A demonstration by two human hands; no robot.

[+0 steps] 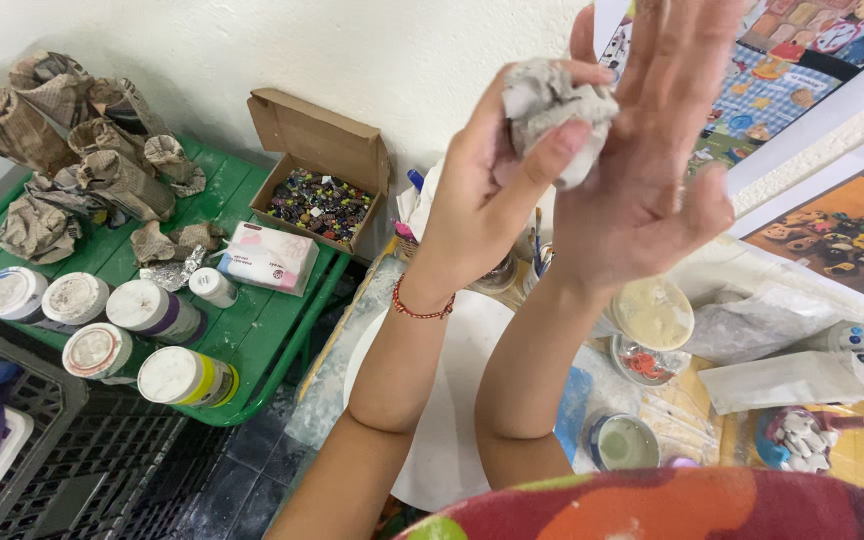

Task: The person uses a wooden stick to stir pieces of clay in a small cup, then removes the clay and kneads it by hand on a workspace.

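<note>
Head view is showing both hands raised above the counter [432,440], pressing a grey clay lump [552,105] between them. Judging by its rough, creased surface, the lump is only partly worked, with smoothing and shaping remaining. The left hand [492,190] is cupping it, thumb curling over the front, while the right hand [652,160] is lying flat against it, fingers [692,40] stretched out together. Paint jars [112,320] are standing on a green table [262,330] nearby.
</note>
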